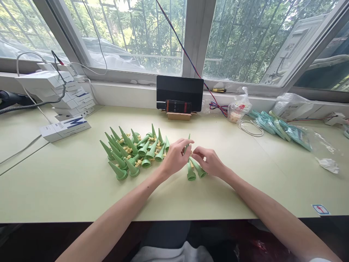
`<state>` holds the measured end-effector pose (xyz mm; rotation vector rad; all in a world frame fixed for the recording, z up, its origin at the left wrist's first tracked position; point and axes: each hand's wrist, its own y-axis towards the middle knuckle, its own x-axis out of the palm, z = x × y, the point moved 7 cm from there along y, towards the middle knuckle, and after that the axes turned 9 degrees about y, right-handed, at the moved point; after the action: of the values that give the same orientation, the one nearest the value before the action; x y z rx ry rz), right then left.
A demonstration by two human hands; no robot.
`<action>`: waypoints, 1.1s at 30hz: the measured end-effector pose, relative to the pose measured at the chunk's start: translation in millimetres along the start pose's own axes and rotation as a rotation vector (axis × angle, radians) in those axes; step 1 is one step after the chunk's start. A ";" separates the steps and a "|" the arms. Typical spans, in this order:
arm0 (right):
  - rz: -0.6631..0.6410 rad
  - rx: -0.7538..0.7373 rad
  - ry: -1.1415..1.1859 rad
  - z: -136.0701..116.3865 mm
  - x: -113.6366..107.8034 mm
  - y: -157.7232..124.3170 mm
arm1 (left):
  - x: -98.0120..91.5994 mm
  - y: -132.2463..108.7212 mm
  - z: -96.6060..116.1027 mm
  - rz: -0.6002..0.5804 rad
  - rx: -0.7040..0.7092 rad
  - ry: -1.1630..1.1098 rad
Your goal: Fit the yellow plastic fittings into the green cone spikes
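Observation:
My left hand point(175, 157) is closed around a green cone-shaped watering spike point(189, 137), its narrow tip showing above the fingers. Beside it, my right hand point(212, 162) is pinched at a small yellowish part by the spike; the fingertips hide what is between them. Under the hands, one loose spike point(191, 175) and a second spike point(201, 171) lie with their open round ends toward me. To the left of my left hand is a cluster of similar green spikes point(132, 168), some upright and some lying down, many with small yellow valves.
A tablet point(180, 89) with a phone point(178, 106) before it stands at the back on a cardboard support point(178, 116). White boxes point(65, 129) are stacked at left. Back right are a plastic bag point(240, 105), a coiled cable point(251, 129), teal packets point(293, 133) and a crumpled tissue point(328, 165).

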<state>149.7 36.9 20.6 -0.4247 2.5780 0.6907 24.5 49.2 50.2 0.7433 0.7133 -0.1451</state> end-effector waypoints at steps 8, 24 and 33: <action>-0.008 -0.017 -0.024 0.1 0.7 0.2 | 0.6 -0.6 1.0 -0.010 -0.005 -0.002; 0.025 -0.050 0.027 -3.4 -2.4 1.0 | -0.7 0.8 -8.4 0.022 -0.075 -0.024; 0.068 -0.077 0.014 -2.0 -4.4 1.2 | 2.5 1.0 -14.7 -0.056 -0.196 -0.125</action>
<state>152.3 37.6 24.7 -0.3691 2.5962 0.8150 18.7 60.0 41.6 0.5228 0.6196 -0.1681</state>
